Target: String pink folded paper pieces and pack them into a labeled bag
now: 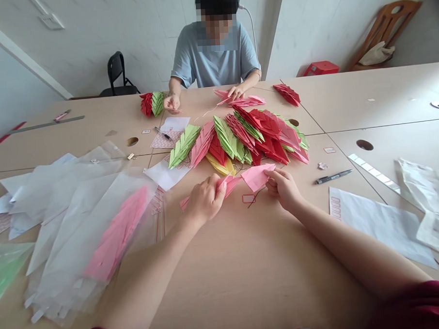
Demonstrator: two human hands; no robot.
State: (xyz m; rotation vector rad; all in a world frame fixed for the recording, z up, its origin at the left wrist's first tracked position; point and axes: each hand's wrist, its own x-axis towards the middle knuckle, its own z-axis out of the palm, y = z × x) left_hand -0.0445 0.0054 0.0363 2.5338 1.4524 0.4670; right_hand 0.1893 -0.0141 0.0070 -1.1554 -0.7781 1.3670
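The left hand point(204, 200) is curled shut around a pink folded paper strip point(232, 184), with the strip's end sticking out toward the lower left. The right hand point(283, 189) pinches the edge of a pink paper sheet point(256, 176) between thumb and fingers, just beside the strip; whether the two pieces are joined, I cannot tell. A small red-outlined label point(248, 198) lies on the desk point(246, 279) just below them. Above the hands, at the centre of the frame, sits a heap of folded paper leaves point(240, 141) in red, green, pink and yellow. Clear plastic bags point(80, 224) spread across the left side, one holding a pink folded bundle point(115, 232). A black pen point(332, 177) lies at the right. Across the desk, at the top of the frame, a seated co-worker point(215, 58) has one hand point(236, 92) on pink folded strips point(240, 100).
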